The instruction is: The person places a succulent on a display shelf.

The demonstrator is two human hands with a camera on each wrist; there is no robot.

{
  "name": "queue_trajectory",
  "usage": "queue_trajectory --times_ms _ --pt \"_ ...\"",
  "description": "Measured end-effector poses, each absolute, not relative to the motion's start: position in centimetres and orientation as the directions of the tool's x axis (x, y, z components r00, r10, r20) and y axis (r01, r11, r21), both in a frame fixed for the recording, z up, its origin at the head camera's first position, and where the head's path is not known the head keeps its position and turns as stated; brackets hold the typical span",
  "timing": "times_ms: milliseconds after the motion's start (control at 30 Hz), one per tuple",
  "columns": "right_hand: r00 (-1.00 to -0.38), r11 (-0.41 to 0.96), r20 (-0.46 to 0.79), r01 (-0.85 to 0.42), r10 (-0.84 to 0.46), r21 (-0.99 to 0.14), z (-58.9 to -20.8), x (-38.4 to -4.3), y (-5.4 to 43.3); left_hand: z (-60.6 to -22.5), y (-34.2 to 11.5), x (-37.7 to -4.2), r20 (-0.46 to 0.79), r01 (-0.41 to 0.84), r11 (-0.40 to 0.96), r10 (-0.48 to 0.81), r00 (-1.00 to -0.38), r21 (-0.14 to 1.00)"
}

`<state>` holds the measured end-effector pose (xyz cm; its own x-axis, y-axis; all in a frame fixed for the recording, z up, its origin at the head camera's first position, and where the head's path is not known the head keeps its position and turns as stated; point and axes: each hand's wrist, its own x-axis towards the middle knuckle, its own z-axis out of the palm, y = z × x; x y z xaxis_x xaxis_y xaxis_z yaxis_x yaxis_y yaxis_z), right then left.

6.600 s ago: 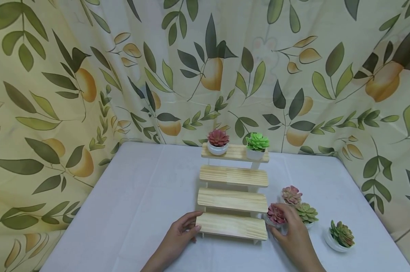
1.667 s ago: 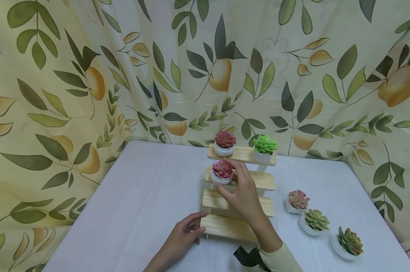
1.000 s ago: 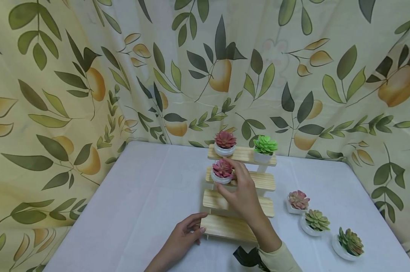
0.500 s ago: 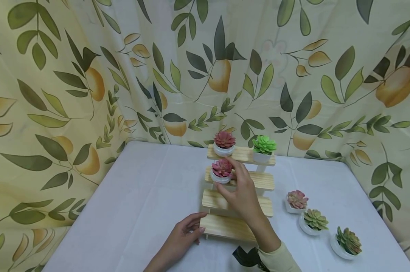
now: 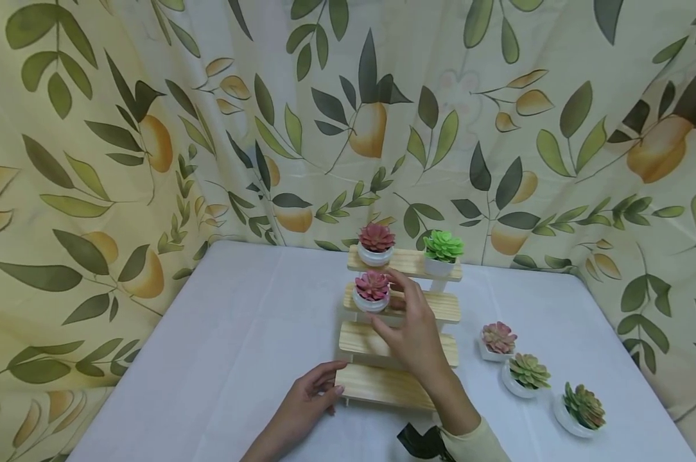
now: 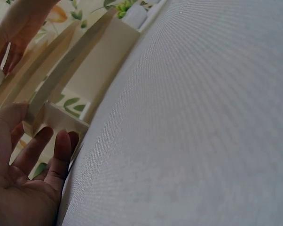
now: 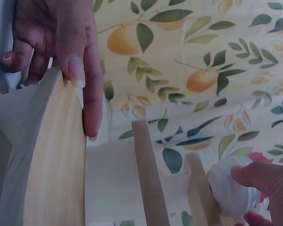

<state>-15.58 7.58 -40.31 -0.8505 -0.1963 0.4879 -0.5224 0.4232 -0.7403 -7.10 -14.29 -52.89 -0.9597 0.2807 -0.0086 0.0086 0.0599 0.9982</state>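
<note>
A pink-red succulent in a round white pot (image 5: 372, 297) stands at the left end of the second shelf from the top of a four-step wooden display stand (image 5: 382, 385). My right hand (image 5: 414, 330) is spread beside this pot, its index finger slightly off the pot's right side and its thumb by the front. In the right wrist view the thumb overlaps the white pot (image 7: 228, 188). With thumb and fingers my left hand (image 5: 304, 404) grips the left end of the lowest shelf; the left wrist view shows its fingers (image 6: 61, 146) at the white side support.
On the top shelf are a dark red succulent (image 5: 375, 240) and a bright green one (image 5: 442, 250). Right of the stand, on the white-covered table (image 5: 238, 333), sit a pale pink succulent (image 5: 498, 339), a light green one (image 5: 528, 372) and a reddish-green one (image 5: 582, 410). A patterned curtain (image 5: 302, 128) hangs behind.
The pink-red succulent went from the table at the right up to the second shelf in my right hand. Since half a second ago those fingers have loosened and shifted right. My left hand keeps its hold.
</note>
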Motion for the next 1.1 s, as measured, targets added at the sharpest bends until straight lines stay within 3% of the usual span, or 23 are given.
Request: queue_trajectory --times_ms 1100 --pt "-0.82 0.547 0.567 -0.508 -0.072 -0.665 -45.0 -10.8 17.3 -52.8 -14.1 -7.0 -0.007 0.004 0.039 0.272 -0.962 0.999"
